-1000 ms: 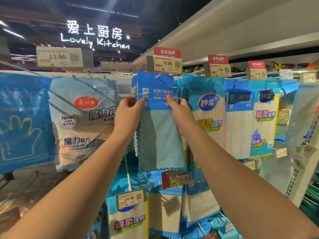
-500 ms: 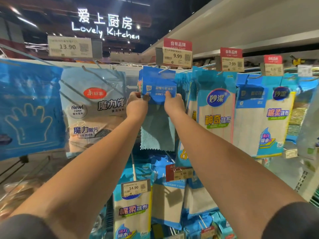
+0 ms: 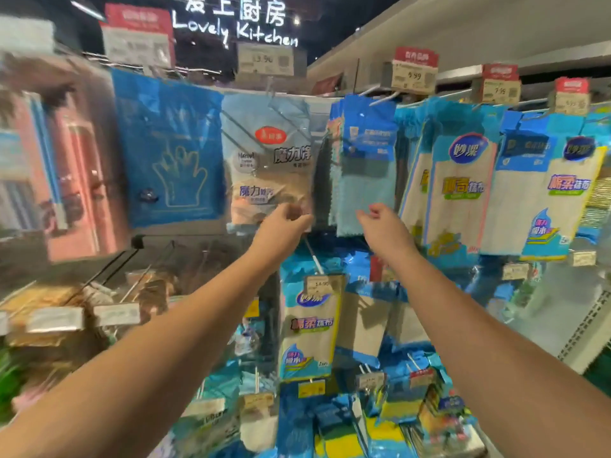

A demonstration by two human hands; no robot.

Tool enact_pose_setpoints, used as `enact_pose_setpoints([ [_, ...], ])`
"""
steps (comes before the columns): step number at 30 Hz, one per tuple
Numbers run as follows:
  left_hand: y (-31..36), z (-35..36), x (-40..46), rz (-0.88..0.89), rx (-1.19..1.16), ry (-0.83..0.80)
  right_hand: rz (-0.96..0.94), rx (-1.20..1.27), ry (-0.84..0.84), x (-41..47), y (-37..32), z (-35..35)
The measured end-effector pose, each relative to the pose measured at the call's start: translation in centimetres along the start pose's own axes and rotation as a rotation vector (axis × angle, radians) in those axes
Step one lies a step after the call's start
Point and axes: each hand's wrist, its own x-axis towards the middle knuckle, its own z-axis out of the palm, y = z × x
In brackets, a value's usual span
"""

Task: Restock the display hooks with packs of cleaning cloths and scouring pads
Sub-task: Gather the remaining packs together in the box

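Two bare forearms reach up and forward toward the display rack. The left hand (image 3: 281, 223) has its fingers loosely curled at the lower edge of the one clear scouring-pad pack (image 3: 267, 160); whether it pinches the pack cannot be told through the blur. The right hand (image 3: 380, 223) is released, holding nothing, just below the bottom edge of the blue microfibre cloth pack (image 3: 365, 166), which hangs on its hook at the front of a short stack. Right of it hang two white cloth packs (image 3: 463, 190). Above, five price tags (image 3: 413, 76) are visible.
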Motion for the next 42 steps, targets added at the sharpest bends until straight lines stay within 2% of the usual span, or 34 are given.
enact_pose_setpoints([
  [8, -14.6, -16.2, -21.9, -0.203, 0.289, -0.093, -0.041, -0.174, -0.439, -22.9, -1.4, 11.2],
  [15, -25.5, -30.8, -40.1, -0.461, 0.45, -0.118, -0.174, -0.285, -0.866, -41.4, -7.4, 23.7],
  [23, -33.2, -43.6, -54.1, -0.763, 0.527, -0.12, -0.295, -0.376, -1.169, -55.5, -12.6, 37.3],
  [30, -41.4, -56.6, -56.7, -0.936, 0.541, -0.004, -0.39, -0.294, -1.353, -62.3, -21.1, 52.3],
  [35, -47.1, -67.0, -55.5, -1.048, 0.522, 0.166, -0.422, -0.195, -1.436, -65.3, -30.0, 63.4],
  [38, -51.0, -73.0, -54.5, -1.105, 0.505, 0.241, -0.397, -0.138, -1.484, -66.8, -35.0, 69.7],
  [42, -57.4, -80.2, -53.0, -1.172, 0.483, 0.258, -0.286, -0.116, -1.515, -68.7, -39.8, 77.2],
])
